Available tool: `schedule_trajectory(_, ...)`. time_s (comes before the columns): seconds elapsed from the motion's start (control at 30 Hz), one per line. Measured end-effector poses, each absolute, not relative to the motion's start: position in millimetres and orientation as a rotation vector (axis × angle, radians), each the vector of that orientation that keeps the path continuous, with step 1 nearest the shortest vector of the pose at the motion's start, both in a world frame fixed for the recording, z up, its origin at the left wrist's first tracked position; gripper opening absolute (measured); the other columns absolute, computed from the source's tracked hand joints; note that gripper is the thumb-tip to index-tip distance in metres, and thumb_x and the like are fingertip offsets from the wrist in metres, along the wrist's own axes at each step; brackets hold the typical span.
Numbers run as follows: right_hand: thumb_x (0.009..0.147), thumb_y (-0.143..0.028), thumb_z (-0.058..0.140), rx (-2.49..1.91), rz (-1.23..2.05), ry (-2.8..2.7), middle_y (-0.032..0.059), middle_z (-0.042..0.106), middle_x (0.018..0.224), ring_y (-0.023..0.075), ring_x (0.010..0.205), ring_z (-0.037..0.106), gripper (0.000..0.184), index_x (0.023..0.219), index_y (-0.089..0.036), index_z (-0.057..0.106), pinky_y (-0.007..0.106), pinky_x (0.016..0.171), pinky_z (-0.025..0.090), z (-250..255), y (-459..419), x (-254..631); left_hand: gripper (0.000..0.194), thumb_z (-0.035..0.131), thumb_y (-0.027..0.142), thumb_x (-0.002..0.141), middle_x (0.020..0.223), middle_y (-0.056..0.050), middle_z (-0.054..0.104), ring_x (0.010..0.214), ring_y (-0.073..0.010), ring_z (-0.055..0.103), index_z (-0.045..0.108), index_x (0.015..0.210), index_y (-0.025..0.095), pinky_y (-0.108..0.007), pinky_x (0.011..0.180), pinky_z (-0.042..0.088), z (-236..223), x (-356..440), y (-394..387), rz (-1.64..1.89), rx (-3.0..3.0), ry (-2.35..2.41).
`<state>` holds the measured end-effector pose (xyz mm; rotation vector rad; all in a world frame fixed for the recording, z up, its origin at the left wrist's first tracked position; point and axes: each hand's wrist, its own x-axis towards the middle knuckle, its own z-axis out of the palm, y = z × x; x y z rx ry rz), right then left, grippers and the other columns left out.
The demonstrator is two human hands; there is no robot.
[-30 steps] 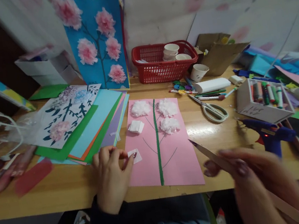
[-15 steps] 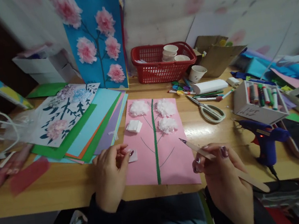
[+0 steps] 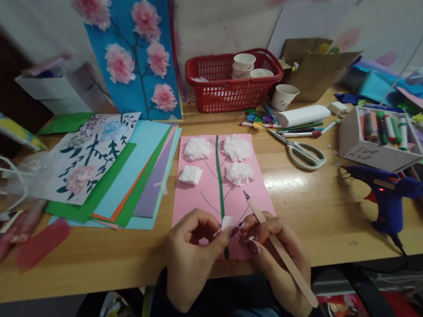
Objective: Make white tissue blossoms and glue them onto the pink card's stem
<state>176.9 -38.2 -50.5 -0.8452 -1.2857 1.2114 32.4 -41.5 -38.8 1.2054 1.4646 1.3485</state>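
White paper piece (image 3: 227, 222) is pinched in left hand (image 3: 190, 255), partly hidden by fingers, located over green stem (image 3: 219, 178) on pink sheet (image 3: 189, 197). Dark-tipped wooden stick (image 3: 287, 263) is gripped slantwise in right hand (image 3: 272, 273); its contact with the paper can't be confirmed. Vs half a second ago: paper is shifted inward from sheet's left edge, hands are brought together.

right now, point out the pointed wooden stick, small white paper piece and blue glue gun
Pointed wooden stick (image 3: 282, 252), head view: middle of its shaft.
Small white paper piece (image 3: 227, 221), head view: its exposed face.
Blue glue gun (image 3: 388, 201), head view: upper handle.
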Motion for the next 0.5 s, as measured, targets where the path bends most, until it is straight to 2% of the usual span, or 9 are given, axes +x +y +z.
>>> schedule_trajectory(0.17, 0.084, -0.017, 0.068, -0.820, 1.327, -1.234, 0.0016, 0.065, 0.094, 0.0144, 0.084, 0.064, 0.018, 0.079, -0.023, 0.052, 0.024, 0.070, 0.052, -49.1, -42.4, 172.9, 0.029, 0.076, 0.021, 0.074, 0.060, 0.004, 0.053, 0.054, -0.0086, 0.049, 0.052, 0.059, 0.017, -0.019, 0.048, 0.035, -37.5, 29.0, -43.0, 1.290, 1.412, 1.415)
schedule_trajectory(0.3, 0.084, -0.015, 0.067, -0.862, 1.357, -1.229, 0.0013, 0.067, 0.085, 0.0123, 0.071, 0.064, 0.019, 0.077, -0.023, 0.051, 0.022, 0.061, 0.051, -48.2, -41.9, 171.2, 0.031, 0.075, 0.014, 0.073, 0.055, 0.006, 0.050, 0.050, -0.0072, 0.046, 0.050, 0.056, 0.017, -0.017, 0.046, 0.033, -39.3, 27.6, -43.5, 1.279, 1.529, 1.383)
schedule_trajectory(0.5, 0.080, -0.014, 0.070, -0.906, 1.331, -1.184, -0.0002, 0.068, 0.076, 0.0136, 0.070, 0.066, 0.021, 0.076, -0.023, 0.051, 0.024, 0.065, 0.054, -47.9, -40.5, 172.6, 0.016, 0.074, 0.006, 0.070, 0.063, 0.004, 0.062, 0.058, -0.0093, 0.058, 0.063, 0.069, 0.017, -0.017, 0.053, 0.045, -40.6, 29.7, -42.4, 1.240, 1.572, 1.369)
